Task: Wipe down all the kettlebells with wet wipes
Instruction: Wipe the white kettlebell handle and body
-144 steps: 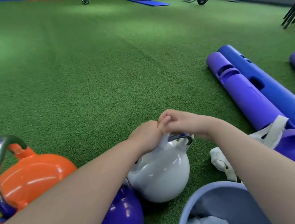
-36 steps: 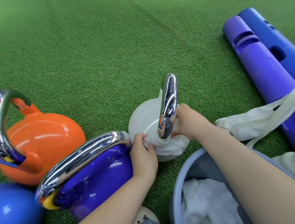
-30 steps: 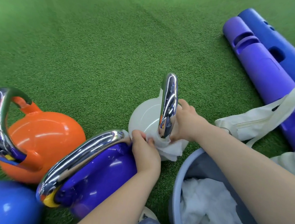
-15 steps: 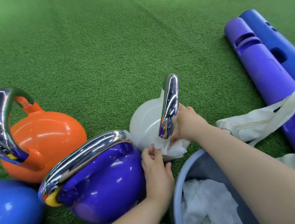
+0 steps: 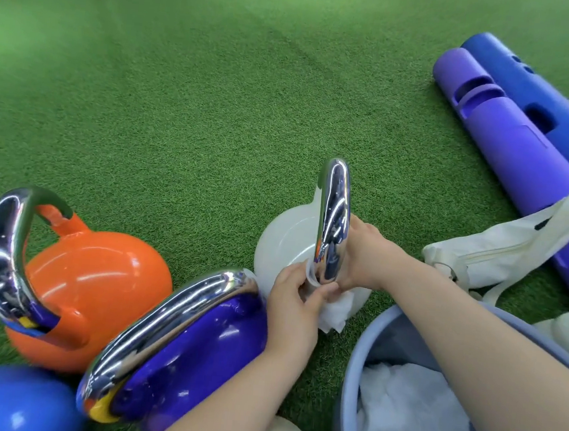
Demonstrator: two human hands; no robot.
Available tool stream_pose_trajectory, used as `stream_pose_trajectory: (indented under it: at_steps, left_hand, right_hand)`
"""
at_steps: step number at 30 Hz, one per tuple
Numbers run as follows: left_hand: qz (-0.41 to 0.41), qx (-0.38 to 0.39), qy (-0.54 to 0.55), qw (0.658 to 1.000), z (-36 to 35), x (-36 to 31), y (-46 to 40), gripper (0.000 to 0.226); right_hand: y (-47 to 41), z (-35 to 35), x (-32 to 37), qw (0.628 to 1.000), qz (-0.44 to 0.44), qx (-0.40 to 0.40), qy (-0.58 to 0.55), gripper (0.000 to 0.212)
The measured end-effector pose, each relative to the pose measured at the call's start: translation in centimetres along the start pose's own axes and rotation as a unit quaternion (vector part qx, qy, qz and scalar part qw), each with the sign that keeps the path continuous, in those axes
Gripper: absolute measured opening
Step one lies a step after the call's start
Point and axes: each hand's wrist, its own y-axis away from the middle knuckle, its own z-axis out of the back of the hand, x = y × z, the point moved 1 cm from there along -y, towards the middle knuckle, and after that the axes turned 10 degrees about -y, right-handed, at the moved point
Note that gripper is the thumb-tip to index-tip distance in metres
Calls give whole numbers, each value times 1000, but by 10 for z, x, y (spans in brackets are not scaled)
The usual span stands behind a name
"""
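With both hands pinching the wet wipe around the chrome handle of the white kettlebell at lower centre, it could tip against the purple kettlebell if tugged. The left hand has returned to the handle; the right hand stays behind it.

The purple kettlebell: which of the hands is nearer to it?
Left. The left hand sits right beside the purple kettlebell, pinching the wet wipe. The right hand is farther, beyond the white kettlebell's chrome handle.
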Motion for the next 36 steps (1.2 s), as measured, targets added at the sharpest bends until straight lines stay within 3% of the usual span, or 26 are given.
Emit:
stream_pose_trajectory:
  at_steps: [3, 7, 9, 11, 15, 17, 20, 23, 28, 32, 36]
  left_hand:
    - [-19, 8, 1, 1000, 2, 1, -5, 29]
    - [-29, 60, 40, 997, 6, 4, -5, 18]
    - [-49, 91, 44, 994, 8, 12, -1, 45]
    - [-60, 87, 5, 994, 8, 21, 2, 56]
    - [-56, -24, -101, 993, 0, 19, -1, 37]
    - [-44, -39, -137, 989, -2, 14, -5, 26]
    - [-32, -49, -124, 991, -1, 15, -5, 23]
    - [-12, -40, -45, 998, 4, 15, -3, 17]
    - [-23, 30, 50, 998, 10, -4, -2, 30]
    - [-41, 89, 47, 994, 15, -25, -10, 30]
    - [-38, 139, -19, 989, 16, -42, -31, 11]
  right_hand:
    - [4, 3, -1, 998, 12, -16, -58, 128]
    - [8, 5, 0, 992, 36, -20, -117, 134]
    - [11, 6, 1, 989, 50, -20, -141, 136]
    - [15, 8, 3, 986, 61, -21, -154, 136]
    - [18, 10, 6, 985, 68, -23, -156, 138]
    - [18, 10, 6, 985, 66, -22, -160, 138]
    - [18, 9, 4, 984, 62, -21, -168, 139]
    - [19, 11, 6, 978, 74, -19, -196, 139]
    - [25, 19, 11, 950, 87, -25, -298, 123]
    - [28, 27, 13, 900, 87, -55, -424, 100]
    - [27, 32, 17, 862, 44, -126, -490, 121]
